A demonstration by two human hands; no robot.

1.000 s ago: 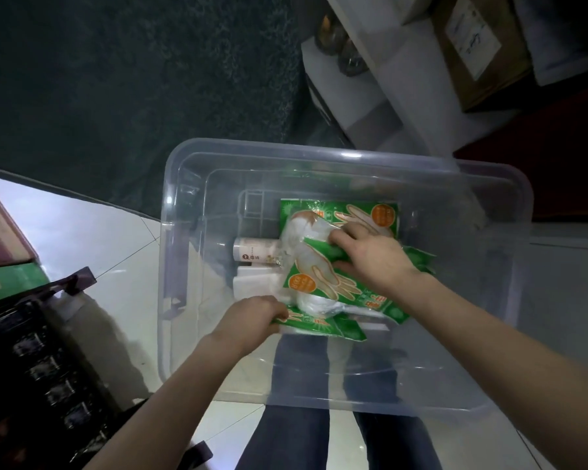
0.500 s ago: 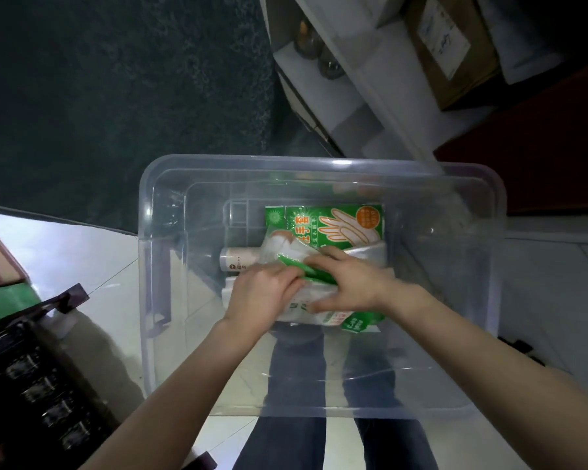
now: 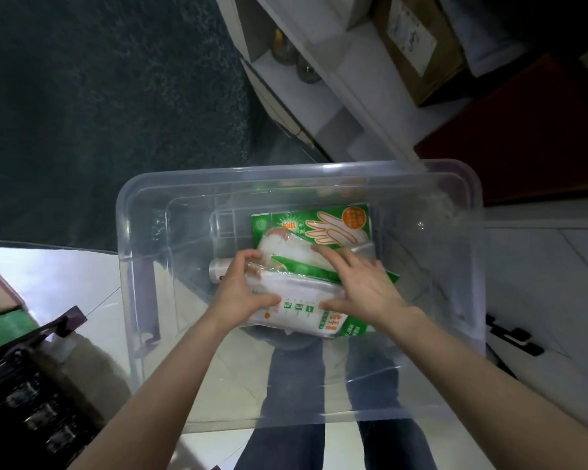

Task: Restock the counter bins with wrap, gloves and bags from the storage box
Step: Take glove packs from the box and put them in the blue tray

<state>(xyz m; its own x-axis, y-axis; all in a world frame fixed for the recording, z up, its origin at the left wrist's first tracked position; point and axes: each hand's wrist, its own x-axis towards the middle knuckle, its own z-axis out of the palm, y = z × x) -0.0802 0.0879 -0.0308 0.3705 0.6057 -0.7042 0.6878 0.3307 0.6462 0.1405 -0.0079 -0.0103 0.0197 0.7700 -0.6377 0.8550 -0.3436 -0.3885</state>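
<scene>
A clear plastic storage box (image 3: 129,232) fills the middle of the head view. Inside lie several green-and-white glove packs. My left hand (image 3: 241,290) and my right hand (image 3: 360,286) grip a bunched stack of glove packs (image 3: 299,293) from either side. One more glove pack (image 3: 333,225) lies flat behind the stack, against the far wall. A white roll (image 3: 218,268) peeks out to the left of my left hand, mostly hidden by it.
A dark green rug (image 3: 99,113) lies beyond the box. White shelving (image 3: 302,96) with jars and a cardboard box (image 3: 418,45) stands at upper right. A dark crate (image 3: 24,401) sits at lower left. My legs show through the box bottom.
My left hand slid from the front pack up onto the pile, and both hands gathered the spread glove packs into one stack. The view shifted so the box sits lower.
</scene>
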